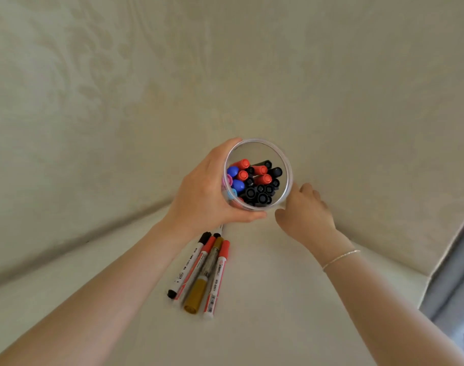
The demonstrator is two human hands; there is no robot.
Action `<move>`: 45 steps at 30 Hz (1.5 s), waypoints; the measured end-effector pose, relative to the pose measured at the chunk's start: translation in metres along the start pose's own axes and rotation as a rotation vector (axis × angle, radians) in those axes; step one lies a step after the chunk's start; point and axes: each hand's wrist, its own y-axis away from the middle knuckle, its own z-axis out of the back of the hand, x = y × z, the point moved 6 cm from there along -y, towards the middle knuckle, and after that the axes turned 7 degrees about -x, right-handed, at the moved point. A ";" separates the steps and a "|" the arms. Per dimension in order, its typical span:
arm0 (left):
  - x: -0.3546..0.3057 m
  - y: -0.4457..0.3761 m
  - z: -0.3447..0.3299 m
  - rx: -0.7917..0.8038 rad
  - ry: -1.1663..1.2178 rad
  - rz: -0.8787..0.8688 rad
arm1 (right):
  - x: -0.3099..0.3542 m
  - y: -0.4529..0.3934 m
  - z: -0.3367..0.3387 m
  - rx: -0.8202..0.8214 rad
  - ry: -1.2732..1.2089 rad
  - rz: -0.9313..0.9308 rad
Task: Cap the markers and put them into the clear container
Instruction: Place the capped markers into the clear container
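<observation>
Markers (199,273) lay capped on the bench (278,313) while my left hand (202,196) gripped the clear container (287,165). My right hand (304,210) hung open beside it. I judged steadying the container upright best before loading them.

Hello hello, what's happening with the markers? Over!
Left hand grips clear container, markers inside. Right hand open beside it. Four markers on table. Nothing blocking.

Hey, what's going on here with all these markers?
A person is gathering markers into a clear container. The left hand grips the container, which already holds many capped red, blue and black markers. The right hand is beside it, holding nothing that shows. Four markers lie together on the white surface below the container, capped as far as can be seen, not yet put in.
</observation>
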 end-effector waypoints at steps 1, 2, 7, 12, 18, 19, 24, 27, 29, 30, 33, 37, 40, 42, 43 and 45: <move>-0.006 -0.001 -0.005 0.010 0.013 -0.006 | -0.007 0.003 0.002 0.019 0.029 -0.013; -0.011 -0.001 -0.010 0.022 0.029 -0.007 | -0.014 0.007 0.003 0.043 0.055 -0.026; -0.022 0.002 -0.032 0.068 0.090 0.012 | -0.055 0.023 0.000 0.257 0.204 -0.154; -0.025 0.005 -0.041 0.082 0.104 0.012 | -0.082 0.037 -0.002 0.455 0.274 -0.192; -0.013 0.004 -0.030 0.025 0.063 0.037 | -0.065 0.011 0.027 0.152 -0.307 -0.218; -0.008 0.004 -0.025 0.001 0.055 0.044 | -0.060 0.006 0.035 0.060 -0.516 -0.235; 0.021 0.007 0.007 -0.121 0.001 0.123 | -0.016 0.005 0.088 -0.356 -1.249 -0.126; 0.037 0.013 0.025 -0.165 -0.025 0.166 | 0.006 0.010 0.105 -0.523 -1.507 -0.077; 0.047 0.017 0.033 -0.170 -0.034 0.193 | 0.025 0.009 0.107 -0.522 -1.521 0.008; 0.051 0.019 0.036 -0.170 -0.033 0.206 | 0.037 0.008 0.106 -0.499 -1.500 0.070; 0.061 0.022 0.044 -0.182 -0.033 0.213 | 0.075 0.002 0.094 -0.415 -1.300 0.260; 0.063 0.023 0.050 -0.174 -0.042 0.181 | 0.113 -0.007 0.071 -0.366 -0.941 0.454; 0.066 0.023 0.052 -0.165 -0.056 0.159 | 0.128 -0.010 0.058 -0.449 -0.756 0.541; 0.070 0.023 0.052 -0.167 -0.058 0.163 | 0.134 -0.009 0.054 -0.584 -0.639 0.596; 0.072 0.023 0.053 -0.168 -0.059 0.165 | 0.136 -0.010 0.053 -0.630 -0.591 0.618; 0.076 0.023 0.053 -0.163 -0.068 0.169 | 0.142 -0.009 0.052 -0.721 -0.468 0.676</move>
